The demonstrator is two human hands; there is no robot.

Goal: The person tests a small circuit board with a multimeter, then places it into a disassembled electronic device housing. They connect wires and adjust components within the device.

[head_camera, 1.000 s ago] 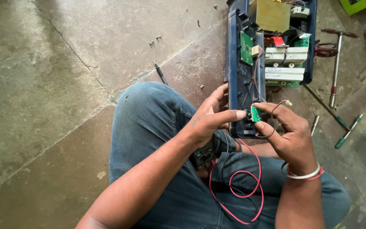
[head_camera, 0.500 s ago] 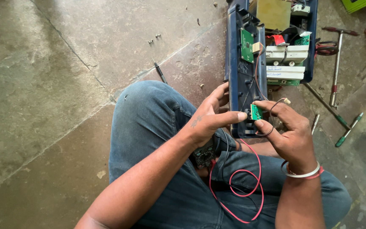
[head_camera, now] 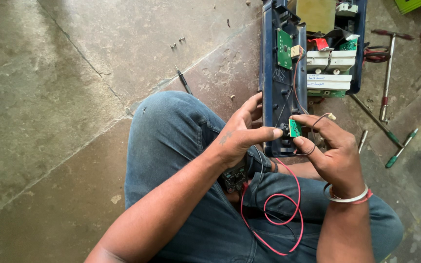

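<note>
A single head-worn camera looks steeply down from above the seated person's lap, close enough that the forearms enter from the near edge and fill the lower middle. The left hand (head_camera: pixel 242 139) and right hand (head_camera: pixel 334 156) meet just right of centre. Bare concrete floor (head_camera: pixel 49 97) takes the whole left side. The opened blue device case (head_camera: pixel 276 87) lies at the far right, cut by the top edge. No second view shares the scene.
</note>
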